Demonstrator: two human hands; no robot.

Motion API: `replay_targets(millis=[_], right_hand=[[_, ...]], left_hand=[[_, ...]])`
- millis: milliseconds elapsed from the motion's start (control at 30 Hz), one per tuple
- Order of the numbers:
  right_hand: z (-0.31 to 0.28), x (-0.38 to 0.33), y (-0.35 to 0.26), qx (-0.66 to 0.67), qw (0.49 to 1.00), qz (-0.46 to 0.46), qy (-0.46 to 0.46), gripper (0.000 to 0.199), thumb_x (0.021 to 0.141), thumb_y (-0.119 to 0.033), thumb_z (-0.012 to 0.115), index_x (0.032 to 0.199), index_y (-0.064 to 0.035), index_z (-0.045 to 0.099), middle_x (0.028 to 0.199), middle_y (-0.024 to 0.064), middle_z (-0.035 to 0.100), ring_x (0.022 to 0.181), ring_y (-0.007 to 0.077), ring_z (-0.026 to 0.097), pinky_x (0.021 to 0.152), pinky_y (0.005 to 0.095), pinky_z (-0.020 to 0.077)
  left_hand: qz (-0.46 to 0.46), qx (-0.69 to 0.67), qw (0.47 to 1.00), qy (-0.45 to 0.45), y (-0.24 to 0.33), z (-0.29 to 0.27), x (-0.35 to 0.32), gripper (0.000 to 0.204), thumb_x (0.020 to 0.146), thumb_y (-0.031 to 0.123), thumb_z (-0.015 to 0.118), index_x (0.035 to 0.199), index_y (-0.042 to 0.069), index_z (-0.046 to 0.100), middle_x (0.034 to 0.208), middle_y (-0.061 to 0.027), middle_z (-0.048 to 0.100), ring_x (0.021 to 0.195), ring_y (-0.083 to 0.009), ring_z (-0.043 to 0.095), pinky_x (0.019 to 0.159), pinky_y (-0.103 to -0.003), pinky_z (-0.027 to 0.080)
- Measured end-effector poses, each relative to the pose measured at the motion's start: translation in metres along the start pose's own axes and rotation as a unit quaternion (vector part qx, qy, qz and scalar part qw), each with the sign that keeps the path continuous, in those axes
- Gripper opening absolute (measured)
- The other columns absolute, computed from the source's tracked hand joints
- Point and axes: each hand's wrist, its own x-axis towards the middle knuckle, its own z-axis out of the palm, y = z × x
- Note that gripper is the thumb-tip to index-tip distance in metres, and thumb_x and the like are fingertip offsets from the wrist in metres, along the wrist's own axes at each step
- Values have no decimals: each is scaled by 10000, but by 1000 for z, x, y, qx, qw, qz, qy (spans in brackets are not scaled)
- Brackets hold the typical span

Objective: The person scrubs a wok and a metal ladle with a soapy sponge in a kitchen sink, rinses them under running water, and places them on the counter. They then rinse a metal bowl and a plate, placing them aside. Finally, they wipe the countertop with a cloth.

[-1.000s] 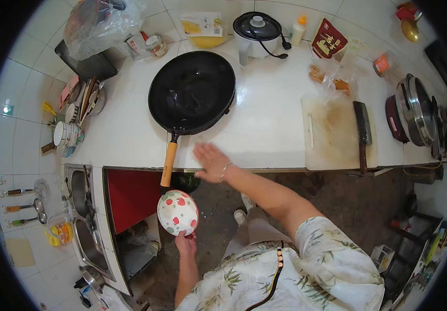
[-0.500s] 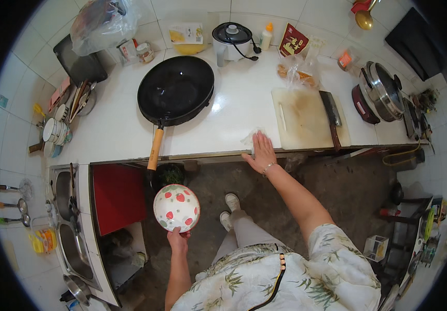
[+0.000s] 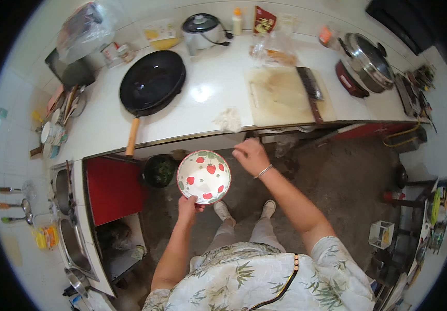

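Note:
My left hand [image 3: 188, 207] grips the lower rim of a round white bowl [image 3: 202, 176] with red strawberries and green leaves on it. The bowl is held up above the floor, in front of the counter edge. Just to the right of it hovers my right hand [image 3: 250, 157], touching neither bowl nor counter. Its fingers are bent, the thumb stands apart from them, and nothing shows in it. Beyond that hand a crumpled white cloth or tissue [image 3: 228, 120] lies near the counter's front edge.
On the counter [image 3: 197, 111] stand a black wok [image 3: 153, 80] with its wooden handle over the edge, a rice cooker [image 3: 201, 33] and a steel pot [image 3: 369, 59]. A cleaver [image 3: 309, 85] lies on the cutting board [image 3: 272, 98]. Sinks [image 3: 73, 241] are at the left.
My right hand has left the white tissue on the counter and drawn back toward me. My left hand has brought the bowl up and to the right. The view has shifted, and my feet have moved apart.

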Motion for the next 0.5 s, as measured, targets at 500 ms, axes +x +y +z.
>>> replay_targets(millis=[500], right_hand=[[-143,-238,147,147,814,524,-205,321,834,-227,515,790,73,619,618,138,632,469,182,601,458,327,487]], left_hand=[[-209,304,914,-171,-111,249,-5,281,838,189,460,865,-44,614,682,-142,648,499,-187,601,457,-316,508]])
